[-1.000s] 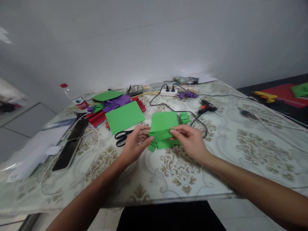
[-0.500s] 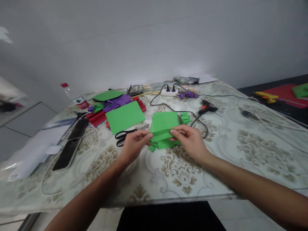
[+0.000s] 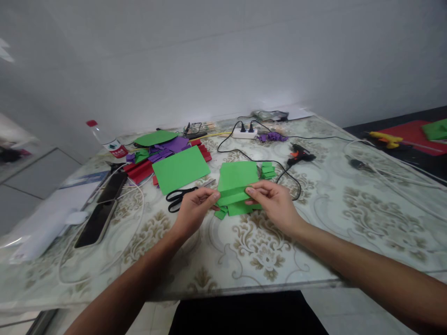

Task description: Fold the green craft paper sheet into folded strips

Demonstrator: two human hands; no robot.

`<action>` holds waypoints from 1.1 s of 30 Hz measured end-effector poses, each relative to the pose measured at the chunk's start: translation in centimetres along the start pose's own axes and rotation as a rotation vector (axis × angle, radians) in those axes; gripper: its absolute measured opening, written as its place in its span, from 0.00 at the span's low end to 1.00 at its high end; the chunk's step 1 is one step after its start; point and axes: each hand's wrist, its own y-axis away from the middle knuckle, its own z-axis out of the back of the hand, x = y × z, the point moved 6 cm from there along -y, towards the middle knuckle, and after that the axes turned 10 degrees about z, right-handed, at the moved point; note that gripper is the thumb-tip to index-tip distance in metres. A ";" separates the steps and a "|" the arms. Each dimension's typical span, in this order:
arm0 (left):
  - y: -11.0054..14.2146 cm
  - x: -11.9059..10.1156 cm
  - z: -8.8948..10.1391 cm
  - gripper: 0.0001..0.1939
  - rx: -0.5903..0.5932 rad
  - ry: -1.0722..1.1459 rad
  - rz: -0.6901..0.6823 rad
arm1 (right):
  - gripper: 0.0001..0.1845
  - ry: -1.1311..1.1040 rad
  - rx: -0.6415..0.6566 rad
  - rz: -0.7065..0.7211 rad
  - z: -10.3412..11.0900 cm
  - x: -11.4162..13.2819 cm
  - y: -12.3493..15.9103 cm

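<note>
Both my hands pinch a folded green paper strip point(image 3: 232, 197) just above the table. My left hand point(image 3: 194, 210) grips its left end between thumb and fingers. The right end sits between the fingertips of my right hand point(image 3: 273, 202). Under the strip lie more green strips point(image 3: 238, 209) and a green sheet point(image 3: 238, 175). Black scissors point(image 3: 179, 197) rest just left of my left hand.
A larger green sheet point(image 3: 180, 168) and red and purple paper pieces point(image 3: 164, 151) lie at the back left. Two phones point(image 3: 103, 204) and a bottle point(image 3: 106, 139) sit left. A glue gun point(image 3: 298, 154), power strip point(image 3: 245, 133) and cables occupy the back right of the patterned table point(image 3: 366, 218).
My left hand drew back slightly from the paper stack and now pinches the strip's left end; the right hand has barely moved.
</note>
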 end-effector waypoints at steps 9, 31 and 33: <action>-0.2 0.7 0.1 0.15 0.028 -0.042 0.042 | 0.20 0.003 0.003 -0.040 -0.1 0.1 0.0; 1.6 -0.1 -2.9 0.15 0.347 -0.408 -0.093 | 0.21 0.072 0.706 -0.341 -4.0 -1.7 3.4; 2.0 0.2 -3.3 0.16 0.386 -0.402 -0.077 | 0.21 0.054 0.758 -0.369 -4.2 -2.0 3.9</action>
